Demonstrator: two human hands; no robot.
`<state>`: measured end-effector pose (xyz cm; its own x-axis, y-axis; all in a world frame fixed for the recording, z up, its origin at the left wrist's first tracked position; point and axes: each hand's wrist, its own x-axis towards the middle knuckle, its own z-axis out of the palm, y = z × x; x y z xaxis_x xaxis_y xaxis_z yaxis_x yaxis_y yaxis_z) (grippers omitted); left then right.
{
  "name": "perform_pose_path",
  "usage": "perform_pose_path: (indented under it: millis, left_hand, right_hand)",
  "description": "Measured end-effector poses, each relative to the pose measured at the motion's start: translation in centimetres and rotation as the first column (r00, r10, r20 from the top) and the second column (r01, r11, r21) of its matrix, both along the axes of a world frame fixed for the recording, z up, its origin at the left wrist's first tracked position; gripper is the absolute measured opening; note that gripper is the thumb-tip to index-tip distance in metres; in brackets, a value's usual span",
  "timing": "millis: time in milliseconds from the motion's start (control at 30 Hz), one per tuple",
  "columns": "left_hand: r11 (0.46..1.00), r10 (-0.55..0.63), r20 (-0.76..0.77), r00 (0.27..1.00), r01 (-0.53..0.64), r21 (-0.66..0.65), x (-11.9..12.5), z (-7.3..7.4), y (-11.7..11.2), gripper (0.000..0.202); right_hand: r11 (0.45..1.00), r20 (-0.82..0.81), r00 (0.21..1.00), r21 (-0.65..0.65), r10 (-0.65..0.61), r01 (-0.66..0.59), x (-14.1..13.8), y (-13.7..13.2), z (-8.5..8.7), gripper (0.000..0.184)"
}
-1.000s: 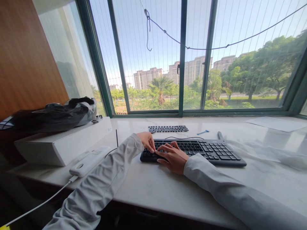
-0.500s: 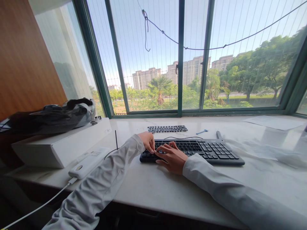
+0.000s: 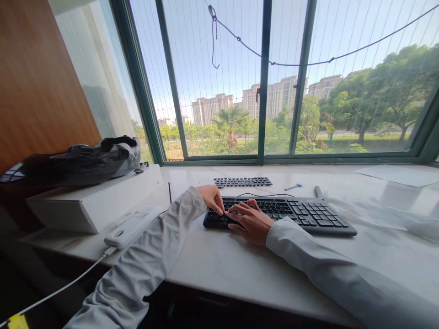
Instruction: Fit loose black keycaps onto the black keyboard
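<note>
A black keyboard [image 3: 308, 214] lies on the pale marble sill. My left hand [image 3: 212, 196] is bent down over the keyboard's left end, its fingertips pressed together on the keys; what they pinch is hidden. My right hand [image 3: 253, 221] lies just beside it. Its fingers are curled onto the keys and its thumb is at the keyboard's front edge. The fingertips of both hands meet at one spot. Both arms wear white sleeves.
A strip of loose black keys [image 3: 243, 182] and a small blue tool [image 3: 292, 187] lie behind the keyboard. A white box [image 3: 92, 203] with a dark bag [image 3: 75, 164] on top stands left. A white device [image 3: 132, 227] with a cable lies near it. Clear plastic [image 3: 377, 212] and paper [image 3: 399, 175] are at right.
The hands stay at the same spot on the keyboard's left end, with only small finger movement. The view has shifted slightly.
</note>
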<state>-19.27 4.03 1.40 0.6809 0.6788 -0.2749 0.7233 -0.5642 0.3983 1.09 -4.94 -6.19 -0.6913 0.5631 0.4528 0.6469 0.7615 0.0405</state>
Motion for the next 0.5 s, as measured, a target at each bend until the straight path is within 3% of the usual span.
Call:
perform_pose_path:
  millis: [500]
  left_hand:
    - [0.989, -0.001, -0.032, 0.999, 0.006, 0.144, 0.46, 0.03, -0.65, 0.032]
  right_hand:
    - [1.000, -0.010, 1.000, -0.004, 0.004, -0.004, 0.12, 0.05, -0.18, 0.038]
